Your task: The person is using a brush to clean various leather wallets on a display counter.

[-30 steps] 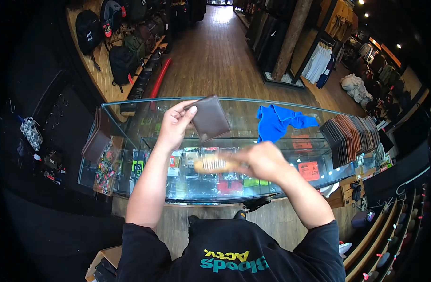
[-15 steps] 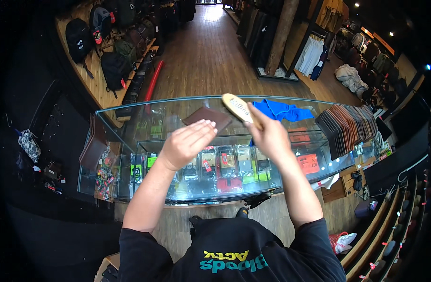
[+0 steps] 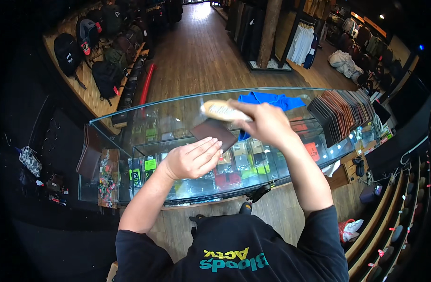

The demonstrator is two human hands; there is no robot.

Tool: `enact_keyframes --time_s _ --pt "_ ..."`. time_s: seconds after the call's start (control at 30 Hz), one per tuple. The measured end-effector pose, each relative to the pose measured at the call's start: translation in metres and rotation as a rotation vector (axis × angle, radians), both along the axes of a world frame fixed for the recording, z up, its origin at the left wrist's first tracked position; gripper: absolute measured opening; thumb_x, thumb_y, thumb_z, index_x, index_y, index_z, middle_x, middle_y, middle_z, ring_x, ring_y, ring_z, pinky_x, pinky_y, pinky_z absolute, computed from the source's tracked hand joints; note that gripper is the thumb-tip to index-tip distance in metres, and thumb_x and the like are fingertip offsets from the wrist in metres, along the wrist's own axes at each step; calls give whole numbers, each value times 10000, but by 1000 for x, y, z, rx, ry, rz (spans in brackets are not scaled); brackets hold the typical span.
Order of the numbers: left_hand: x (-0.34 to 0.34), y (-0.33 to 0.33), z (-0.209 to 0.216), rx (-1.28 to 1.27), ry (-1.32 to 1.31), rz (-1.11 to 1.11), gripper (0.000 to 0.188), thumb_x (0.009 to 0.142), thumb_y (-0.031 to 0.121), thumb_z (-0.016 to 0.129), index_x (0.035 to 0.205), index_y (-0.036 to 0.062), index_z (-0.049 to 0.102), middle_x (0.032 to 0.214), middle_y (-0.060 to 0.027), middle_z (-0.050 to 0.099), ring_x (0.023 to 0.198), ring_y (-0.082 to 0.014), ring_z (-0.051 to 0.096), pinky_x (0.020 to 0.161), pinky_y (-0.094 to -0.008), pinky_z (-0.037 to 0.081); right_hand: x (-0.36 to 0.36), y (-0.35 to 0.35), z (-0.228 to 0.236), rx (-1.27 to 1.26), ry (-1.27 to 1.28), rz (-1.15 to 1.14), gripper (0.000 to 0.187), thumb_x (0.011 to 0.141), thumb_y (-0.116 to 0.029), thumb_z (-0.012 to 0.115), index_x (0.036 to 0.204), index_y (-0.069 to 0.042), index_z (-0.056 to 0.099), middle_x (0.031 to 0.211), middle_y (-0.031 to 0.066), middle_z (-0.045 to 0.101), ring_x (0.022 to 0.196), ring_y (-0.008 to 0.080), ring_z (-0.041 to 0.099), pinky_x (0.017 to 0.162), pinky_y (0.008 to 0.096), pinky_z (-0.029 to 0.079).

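A dark brown leather wallet [image 3: 214, 133] is at the middle of the glass display counter. My left hand [image 3: 192, 159] grips its near edge, fingers together on top and the thumb hidden. My right hand [image 3: 268, 123] is closed round one end of a pale wooden brush [image 3: 220, 111], which is blurred by motion and extends left just above the wallet's far edge. Its bristle side is out of sight. Behind the right hand, a crumpled blue cloth [image 3: 272, 100] lies on the glass.
Rows of brown, black and grey wallets [image 3: 342, 115] stand on the counter's right end. More brown leather pieces [image 3: 89, 149] are at its left end. Packaged goods [image 3: 227, 179] fill the shelf under the glass. Backpacks [image 3: 107, 77] hang beyond, at the left.
The brush has swung left and lies flatter, above the wallet. The wallet and my left hand have shifted toward me and slightly right. The whole view has turned a little.
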State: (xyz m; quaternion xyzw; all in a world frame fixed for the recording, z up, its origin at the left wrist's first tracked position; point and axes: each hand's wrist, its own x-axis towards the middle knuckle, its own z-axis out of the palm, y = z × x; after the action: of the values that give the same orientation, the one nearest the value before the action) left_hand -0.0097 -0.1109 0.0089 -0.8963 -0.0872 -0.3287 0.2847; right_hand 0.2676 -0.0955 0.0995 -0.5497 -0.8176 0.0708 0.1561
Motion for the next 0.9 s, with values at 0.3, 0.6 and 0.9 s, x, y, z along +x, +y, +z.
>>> enact_keyframes --time_s 0.3,0.6,0.9 --pt "2 -3 -2 -16 2 16 164 920 103 817 1073 47 798 1235 -129 821 1168 -260 800 1082 -392 662 3 11 -2 132 -112 -160 554 1001 -335 786 1543 -270 688 1040 186 820 942 397 793 808 500 649" --pt "8 -3 2 -519 -629 77 334 841 36 942 1152 18 822 1061 -157 854 900 -297 851 792 -363 683 -26 -19 -69 -401 1049 132 750 1012 -250 889 1597 22 505 1237 87 785 1162 148 730 992 329 613" --pt "43 -43 11 -821 -900 114 563 894 43 931 1414 5 718 1294 -203 816 1185 -296 817 983 -376 658 -55 -22 -99 -657 1585 85 381 1148 -497 668 978 -162 608 720 -101 457 567 22 349 535 236 288"
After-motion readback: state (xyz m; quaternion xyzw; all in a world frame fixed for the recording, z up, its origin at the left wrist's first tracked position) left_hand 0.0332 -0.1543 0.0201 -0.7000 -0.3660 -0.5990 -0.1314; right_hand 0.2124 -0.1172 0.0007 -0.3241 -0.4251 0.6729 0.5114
